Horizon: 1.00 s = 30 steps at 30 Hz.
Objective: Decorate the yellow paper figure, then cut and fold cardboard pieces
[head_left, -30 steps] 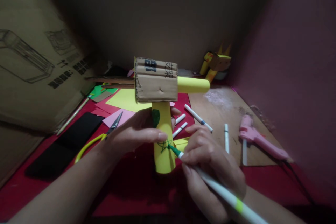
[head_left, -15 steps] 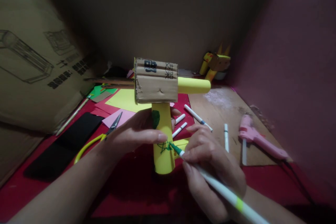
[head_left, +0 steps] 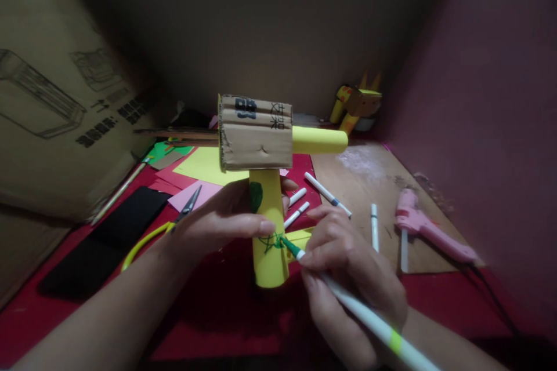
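My left hand point(head_left: 217, 223) grips the upright yellow paper tube point(head_left: 267, 261) of a craft model with a cardboard block point(head_left: 256, 133) on top and a second yellow tube point(head_left: 319, 139) sticking out to the right. My right hand point(head_left: 348, 266) pinches a white marker with a green tip point(head_left: 365, 316). Its tip touches a green star-like drawing point(head_left: 270, 240) on the upright tube. A green blob point(head_left: 256, 196) is drawn higher on the same tube.
Yellow-handled scissors point(head_left: 174, 220), a black phone-like slab point(head_left: 104, 240) and coloured paper sheets point(head_left: 204, 165) lie at left. Several white markers point(head_left: 326, 188) and a pink glue gun point(head_left: 429, 232) rest on the brown board at right. A large cardboard box point(head_left: 56, 104) stands left; another cardboard figure point(head_left: 357, 101) sits behind.
The model and my left hand have shifted slightly left. The marker tip stays on the green drawing with only small movement.
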Each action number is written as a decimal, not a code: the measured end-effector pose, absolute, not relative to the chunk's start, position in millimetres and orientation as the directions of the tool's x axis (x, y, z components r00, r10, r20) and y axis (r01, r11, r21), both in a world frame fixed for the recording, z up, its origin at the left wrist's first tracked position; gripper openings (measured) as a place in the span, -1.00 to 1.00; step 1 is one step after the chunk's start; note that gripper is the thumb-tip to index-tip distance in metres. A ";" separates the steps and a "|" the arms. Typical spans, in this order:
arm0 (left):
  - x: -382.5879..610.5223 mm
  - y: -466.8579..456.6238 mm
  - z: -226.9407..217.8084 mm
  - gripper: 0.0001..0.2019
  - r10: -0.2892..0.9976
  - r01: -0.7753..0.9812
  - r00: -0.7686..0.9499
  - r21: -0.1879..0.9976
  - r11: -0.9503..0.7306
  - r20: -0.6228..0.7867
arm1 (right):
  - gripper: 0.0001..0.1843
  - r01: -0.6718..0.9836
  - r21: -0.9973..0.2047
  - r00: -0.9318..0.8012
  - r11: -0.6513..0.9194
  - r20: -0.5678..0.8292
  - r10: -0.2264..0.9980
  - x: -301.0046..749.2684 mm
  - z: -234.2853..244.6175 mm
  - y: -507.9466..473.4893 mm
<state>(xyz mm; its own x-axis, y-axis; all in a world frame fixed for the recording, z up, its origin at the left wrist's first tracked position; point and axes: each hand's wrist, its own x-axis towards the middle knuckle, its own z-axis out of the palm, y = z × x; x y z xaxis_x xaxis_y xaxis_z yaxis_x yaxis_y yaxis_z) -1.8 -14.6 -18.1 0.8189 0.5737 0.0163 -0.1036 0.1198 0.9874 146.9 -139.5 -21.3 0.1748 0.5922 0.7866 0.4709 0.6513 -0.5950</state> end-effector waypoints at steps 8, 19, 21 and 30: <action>-2.0 -13.7 -16.7 -0.47 0.559 -0.088 0.829 0.990 0.113 0.010 | -0.80 0.493 -0.593 0.165 0.636 0.782 0.601 149.2 -20.1 -140.5; -1.2 -14.7 -13.3 -0.46 0.569 -0.060 0.823 0.993 0.099 -0.007 | -0.80 0.479 -0.603 0.187 0.637 0.780 0.598 146.9 -20.0 -139.2; -1.4 -13.7 -11.7 -0.45 0.557 -0.027 0.830 0.996 0.084 -0.025 | -0.81 0.490 -0.599 0.180 0.633 0.780 0.599 148.1 -20.0 -139.5; -1.4 -14.8 -9.8 -0.46 0.560 -0.037 0.828 0.996 0.084 -0.017 | -0.81 0.477 -0.593 0.170 0.648 0.786 0.594 148.2 -21.2 -140.1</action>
<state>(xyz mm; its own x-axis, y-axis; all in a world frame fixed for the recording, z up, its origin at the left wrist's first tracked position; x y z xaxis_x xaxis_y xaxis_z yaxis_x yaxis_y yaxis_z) -1.4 -14.8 -9.8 0.8281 0.5604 -0.0170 -0.0366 0.0842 0.9958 148.2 -140.1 -21.2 0.1701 0.5943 0.7861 0.4768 0.6484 -0.5934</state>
